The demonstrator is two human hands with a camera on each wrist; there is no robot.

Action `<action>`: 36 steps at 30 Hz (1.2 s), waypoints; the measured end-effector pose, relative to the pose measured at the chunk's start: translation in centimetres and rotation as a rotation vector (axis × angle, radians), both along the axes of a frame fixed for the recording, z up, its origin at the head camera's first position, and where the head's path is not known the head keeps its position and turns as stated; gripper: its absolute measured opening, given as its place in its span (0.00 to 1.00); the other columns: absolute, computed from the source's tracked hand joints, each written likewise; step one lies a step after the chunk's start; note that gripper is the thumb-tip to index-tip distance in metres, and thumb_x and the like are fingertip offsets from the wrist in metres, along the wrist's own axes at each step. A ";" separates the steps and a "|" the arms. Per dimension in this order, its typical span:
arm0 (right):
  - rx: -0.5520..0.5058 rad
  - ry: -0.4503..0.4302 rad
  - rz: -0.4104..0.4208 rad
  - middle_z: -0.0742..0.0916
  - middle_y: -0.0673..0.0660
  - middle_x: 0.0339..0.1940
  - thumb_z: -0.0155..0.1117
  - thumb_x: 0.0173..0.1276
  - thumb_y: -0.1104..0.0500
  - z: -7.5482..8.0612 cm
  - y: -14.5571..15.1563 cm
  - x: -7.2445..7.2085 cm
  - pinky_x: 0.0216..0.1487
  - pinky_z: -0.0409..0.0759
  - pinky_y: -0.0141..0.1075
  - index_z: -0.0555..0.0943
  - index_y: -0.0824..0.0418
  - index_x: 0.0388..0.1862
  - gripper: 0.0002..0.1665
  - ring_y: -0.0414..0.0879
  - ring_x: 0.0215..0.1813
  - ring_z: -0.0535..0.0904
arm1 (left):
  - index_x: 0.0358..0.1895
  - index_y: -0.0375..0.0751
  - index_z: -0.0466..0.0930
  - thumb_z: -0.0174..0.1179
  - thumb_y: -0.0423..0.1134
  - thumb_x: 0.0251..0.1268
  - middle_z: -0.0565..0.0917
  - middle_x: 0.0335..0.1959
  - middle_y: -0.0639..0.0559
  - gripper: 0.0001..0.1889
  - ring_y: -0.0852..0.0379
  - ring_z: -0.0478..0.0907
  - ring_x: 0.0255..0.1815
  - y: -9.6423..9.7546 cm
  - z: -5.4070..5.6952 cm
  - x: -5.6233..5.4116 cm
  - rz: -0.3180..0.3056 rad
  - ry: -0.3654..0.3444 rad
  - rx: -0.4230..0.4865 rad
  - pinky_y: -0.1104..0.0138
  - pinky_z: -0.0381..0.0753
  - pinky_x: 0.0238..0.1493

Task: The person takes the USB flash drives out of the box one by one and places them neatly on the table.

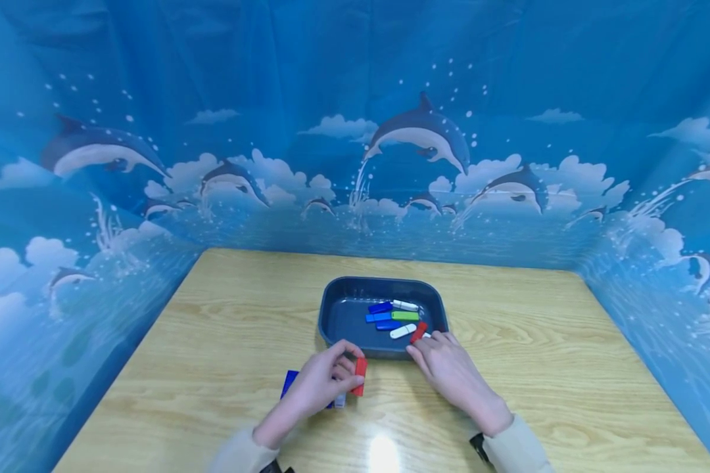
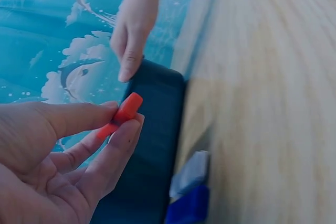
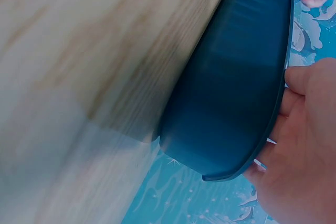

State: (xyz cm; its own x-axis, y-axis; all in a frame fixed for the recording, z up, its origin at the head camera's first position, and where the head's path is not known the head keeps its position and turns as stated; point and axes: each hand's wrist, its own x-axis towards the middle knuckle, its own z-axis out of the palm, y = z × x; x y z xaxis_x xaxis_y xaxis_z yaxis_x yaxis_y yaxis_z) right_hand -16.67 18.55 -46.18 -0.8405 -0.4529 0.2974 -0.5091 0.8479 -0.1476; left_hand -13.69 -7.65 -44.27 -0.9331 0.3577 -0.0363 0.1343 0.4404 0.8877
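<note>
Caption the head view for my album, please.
Left hand pinching a red stick, right hand at a dark tray of small colorful sticks.

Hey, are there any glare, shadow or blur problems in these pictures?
Head view: a bright glare patch on the table, near the bottom edge; left wrist view: the wood grain looks soft and blurred; right wrist view: a soft shadow on the table beside the tray.

The dark tray [image 1: 344,323] looks like smooth plastic with a soft sheen, the red stick [image 1: 360,376] like smooth plastic. The wood-grained surface [image 1: 520,335] is glossy; the backdrop [image 1: 325,72] resembles creased cloth.
</note>
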 end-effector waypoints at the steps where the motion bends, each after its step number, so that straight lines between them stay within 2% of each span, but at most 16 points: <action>1: 0.002 0.000 -0.001 0.81 0.44 0.26 0.59 0.78 0.52 0.0 0.0 0.0 0.47 0.75 0.44 0.84 0.53 0.31 0.14 0.43 0.35 0.72 | 0.53 0.44 0.77 0.70 0.34 0.63 0.83 0.36 0.54 0.17 0.61 0.83 0.33 0.1 -0.2 0.1 0.001 0.004 -0.010 0.71 0.83 0.32; 6: 0.000 0.009 0.005 0.80 0.43 0.26 0.58 0.78 0.52 -0.1 0.1 0.0 0.46 0.74 0.42 0.83 0.53 0.31 0.14 0.43 0.35 0.71 | 0.51 0.43 0.77 0.71 0.31 0.60 0.82 0.34 0.55 0.18 0.63 0.81 0.30 0.4 -1.1 0.2 0.020 0.041 -0.053 0.72 0.82 0.28; 9: -0.001 0.022 0.014 0.79 0.43 0.25 0.58 0.78 0.52 -0.1 0.1 0.0 0.45 0.73 0.41 0.83 0.52 0.31 0.14 0.42 0.35 0.70 | 0.48 0.42 0.77 0.73 0.30 0.58 0.82 0.32 0.55 0.17 0.65 0.79 0.29 0.6 -1.6 0.1 0.023 0.078 -0.095 0.73 0.80 0.29; 17: 0.000 0.033 0.022 0.78 0.43 0.24 0.58 0.78 0.52 0.0 0.1 0.0 0.44 0.73 0.40 0.82 0.52 0.29 0.15 0.42 0.34 0.70 | 0.43 0.39 0.78 0.76 0.29 0.52 0.82 0.30 0.55 0.18 0.63 0.79 0.29 0.8 -2.5 0.1 0.019 0.228 -0.197 0.73 0.79 0.30; 24: 0.007 0.042 0.021 0.78 0.43 0.23 0.59 0.78 0.52 0.1 0.1 0.0 0.43 0.72 0.40 0.81 0.53 0.28 0.16 0.42 0.33 0.69 | 0.39 0.41 0.83 0.80 0.38 0.47 0.79 0.32 0.54 0.17 0.57 0.75 0.34 0.6 -2.6 0.3 0.066 0.399 -0.409 0.66 0.75 0.34; 29: 0.001 0.048 0.022 0.78 0.44 0.23 0.59 0.77 0.52 0.1 0.1 0.0 0.43 0.73 0.41 0.81 0.53 0.28 0.15 0.42 0.33 0.70 | 0.38 0.44 0.84 0.80 0.41 0.47 0.78 0.33 0.54 0.16 0.53 0.75 0.38 0.5 -2.6 0.5 0.073 0.410 -0.461 0.62 0.76 0.36; 32: 0.001 0.037 0.019 0.79 0.44 0.24 0.58 0.78 0.52 0.0 0.1 0.0 0.44 0.73 0.42 0.82 0.53 0.29 0.15 0.42 0.34 0.71 | 0.38 0.44 0.84 0.79 0.41 0.50 0.79 0.34 0.55 0.14 0.54 0.75 0.39 0.5 -2.2 0.5 0.080 0.387 -0.453 0.63 0.76 0.38; 36: -0.003 0.022 0.017 0.79 0.43 0.24 0.58 0.78 0.52 0.0 0.2 0.0 0.45 0.74 0.42 0.82 0.52 0.29 0.15 0.43 0.34 0.72 | 0.38 0.47 0.85 0.74 0.40 0.59 0.80 0.32 0.58 0.08 0.59 0.74 0.36 0.5 -1.7 0.3 0.097 0.346 -0.416 0.68 0.75 0.35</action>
State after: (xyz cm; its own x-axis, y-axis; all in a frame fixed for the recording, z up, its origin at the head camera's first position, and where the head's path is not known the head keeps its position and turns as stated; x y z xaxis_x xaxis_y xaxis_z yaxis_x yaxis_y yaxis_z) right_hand -16.67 18.70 -46.18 -0.8261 -0.4661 0.3167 -0.5265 0.8387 -0.1390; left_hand -13.40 -7.20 -45.97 -0.9438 0.2902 0.1583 0.3285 0.7698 0.5473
